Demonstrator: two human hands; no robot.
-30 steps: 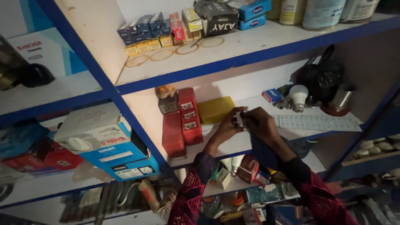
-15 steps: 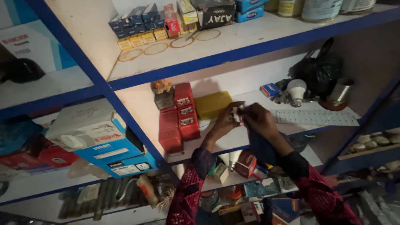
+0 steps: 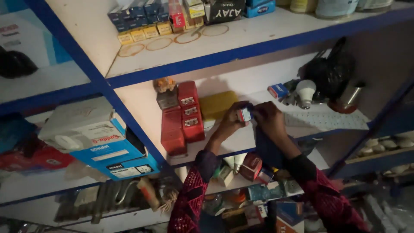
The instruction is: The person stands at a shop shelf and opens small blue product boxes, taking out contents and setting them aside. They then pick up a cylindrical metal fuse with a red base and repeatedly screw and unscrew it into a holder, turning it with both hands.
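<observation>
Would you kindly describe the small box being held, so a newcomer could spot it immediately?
Find the middle shelf of the blue-edged rack. Both hands, left hand and right hand, meet there on a small box. Unlike the red boxes stacked leftward, it is lifted and tiny.

A small box (image 3: 245, 114), blue and white with a touch of red, its details too blurred to read; held up off the middle shelf (image 3: 241, 142) between the fingertips of both hands, just above the shelf's front edge; one narrow face turned toward the camera
</observation>
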